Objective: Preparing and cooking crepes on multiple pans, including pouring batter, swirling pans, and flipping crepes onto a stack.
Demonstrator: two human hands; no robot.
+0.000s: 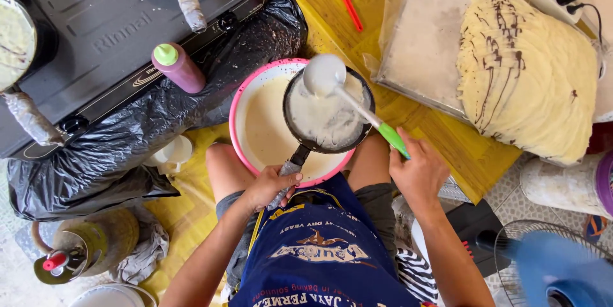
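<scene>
Your left hand (271, 187) clamps pan (327, 115) handle | right hand (418, 173) grips ladle (348, 99), bowl at 10 o'clock over pan | basin (255, 128) beneath

Pink-rimmed basin (237, 99), black pan (359, 138), green-handled ladle (332, 80), maroon bottle (181, 68), perhaps chocolate-streaked crepes (530, 77).

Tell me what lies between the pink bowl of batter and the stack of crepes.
In the head view, a clear plastic-covered tray lies between the pink bowl and the stack of crepes, with a strip of yellow wooden table beside the bowl.
</scene>
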